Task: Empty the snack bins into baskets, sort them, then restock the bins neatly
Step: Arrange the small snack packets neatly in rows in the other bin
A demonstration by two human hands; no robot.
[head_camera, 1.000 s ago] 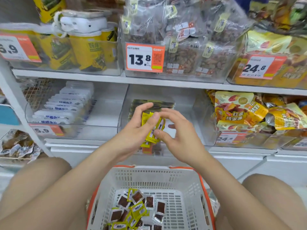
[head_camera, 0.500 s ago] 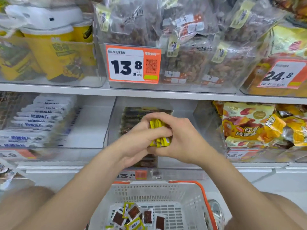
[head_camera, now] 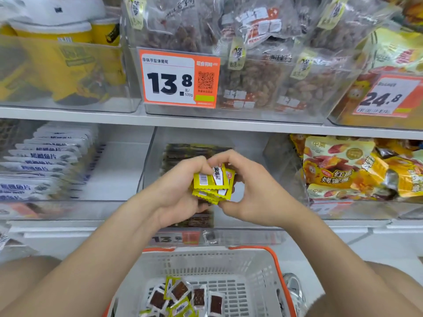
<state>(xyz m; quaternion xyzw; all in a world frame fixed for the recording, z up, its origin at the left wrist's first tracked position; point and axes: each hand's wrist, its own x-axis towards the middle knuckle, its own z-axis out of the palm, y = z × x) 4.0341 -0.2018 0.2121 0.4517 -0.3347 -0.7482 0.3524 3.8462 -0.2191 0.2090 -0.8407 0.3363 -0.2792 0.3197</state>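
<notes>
Down by my knees, the white basket (head_camera: pixel 206 264) with the orange rim holds a loose scatter of small packets (head_camera: pixel 187 298), some brown-windowed side up, some yellow side up. I judge these are not yet sorted, so a fair share of the restocking is left.

Just above and beyond it, both hands are closed around one squared-up stack of yellow packets (head_camera: pixel 211 183). My left hand (head_camera: pixel 180 193) curls over it from the left. My right hand (head_camera: pixel 256 195) pinches it from the right, thumb underneath. The stack sits in the air in front of the middle clear bin (head_camera: pixel 256 152), not yet inside it.

Behind the hands, that bin already carries a row of the same packets (head_camera: pixel 196 152) standing on edge along its left side. Its right side shows bare floor, so I judge this bin partly refilled, with the handful in my grip due to go in next.

To the left, the neighbouring bin holds white sachets (head_camera: pixel 43 156) lined up in a neat file, which looks finished. To the right, orange sweet-potato bags (head_camera: pixel 343 172) lie heaped; whether they await tidying I cannot tell.

Farthest off, the upper shelf (head_camera: pixel 68 115) carries full bins and a 13.8 price tag (head_camera: pixel 179 78).
</notes>
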